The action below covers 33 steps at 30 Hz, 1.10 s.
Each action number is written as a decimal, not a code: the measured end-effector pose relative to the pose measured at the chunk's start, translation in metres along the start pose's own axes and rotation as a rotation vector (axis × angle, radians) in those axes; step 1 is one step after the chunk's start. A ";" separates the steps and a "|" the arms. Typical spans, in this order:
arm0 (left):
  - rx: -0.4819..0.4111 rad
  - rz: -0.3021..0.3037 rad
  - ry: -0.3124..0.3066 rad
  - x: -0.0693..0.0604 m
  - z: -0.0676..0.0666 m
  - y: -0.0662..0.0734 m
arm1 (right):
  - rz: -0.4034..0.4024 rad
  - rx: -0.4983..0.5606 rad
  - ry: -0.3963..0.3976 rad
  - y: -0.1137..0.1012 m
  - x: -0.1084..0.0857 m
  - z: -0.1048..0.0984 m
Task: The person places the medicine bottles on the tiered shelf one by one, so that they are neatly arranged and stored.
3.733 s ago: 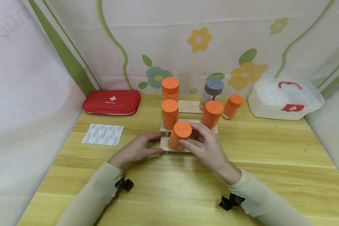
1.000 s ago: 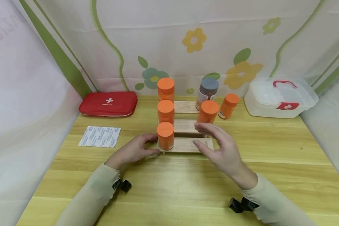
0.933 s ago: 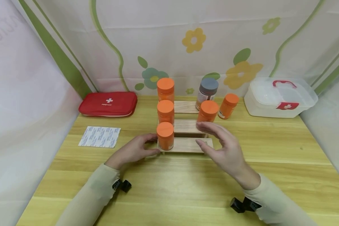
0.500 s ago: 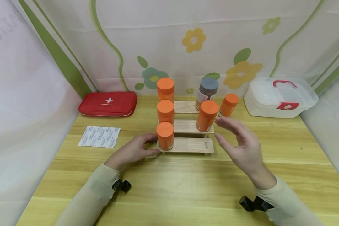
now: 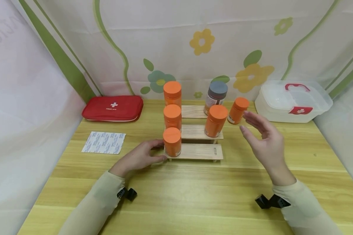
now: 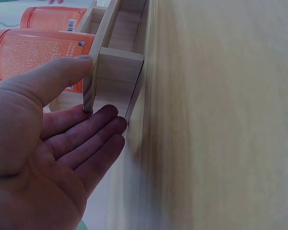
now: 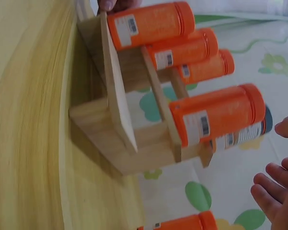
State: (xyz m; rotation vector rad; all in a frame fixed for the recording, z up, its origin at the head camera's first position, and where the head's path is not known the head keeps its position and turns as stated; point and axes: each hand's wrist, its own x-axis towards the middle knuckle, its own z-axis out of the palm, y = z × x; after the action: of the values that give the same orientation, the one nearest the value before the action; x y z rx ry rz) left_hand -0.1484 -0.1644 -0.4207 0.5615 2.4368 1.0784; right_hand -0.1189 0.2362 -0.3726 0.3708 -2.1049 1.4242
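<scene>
A three-step wooden rack (image 5: 197,151) stands mid-table. My left hand (image 5: 139,157) holds the left end of its lowest step; in the left wrist view, thumb and forefinger lie at opposite edges of the plank. Orange pill bottles stand on the left of the lowest (image 5: 172,142), middle (image 5: 172,117) and top (image 5: 172,93) steps. Another orange bottle (image 5: 216,120) is at the middle step's right, and a grey-capped bottle (image 5: 216,96) behind it on top. Right of the rack, a smaller orange bottle (image 5: 237,111) stands on the table. My right hand (image 5: 267,143) is beside it, holding nothing, fingers parted from thumb.
A red first-aid pouch (image 5: 112,108) lies at the back left, with a white blister pack (image 5: 104,142) in front of it. At the back right sits a clear-lidded plastic first-aid box (image 5: 294,101). A flower-print cloth (image 5: 176,42) hangs behind the table.
The right hand set the orange bottle down at the lowest step's left end and let go. It then moved right and back to the small orange bottle. The left hand stayed at the rack.
</scene>
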 end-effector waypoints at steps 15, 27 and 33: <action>0.012 -0.023 0.002 0.000 0.001 0.000 | 0.410 -0.151 -0.034 0.053 0.020 -0.008; 0.007 -0.014 0.001 0.000 0.001 0.001 | 0.496 -0.144 -0.065 0.087 0.035 -0.004; 0.006 -0.016 0.001 0.000 0.001 0.001 | 0.537 -0.110 -0.067 0.102 0.045 0.002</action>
State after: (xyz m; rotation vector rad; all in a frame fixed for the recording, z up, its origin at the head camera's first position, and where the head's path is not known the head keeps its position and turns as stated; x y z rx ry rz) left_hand -0.1477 -0.1634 -0.4203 0.5422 2.4424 1.0652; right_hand -0.2081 0.2791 -0.4243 -0.2145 -2.4400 1.5829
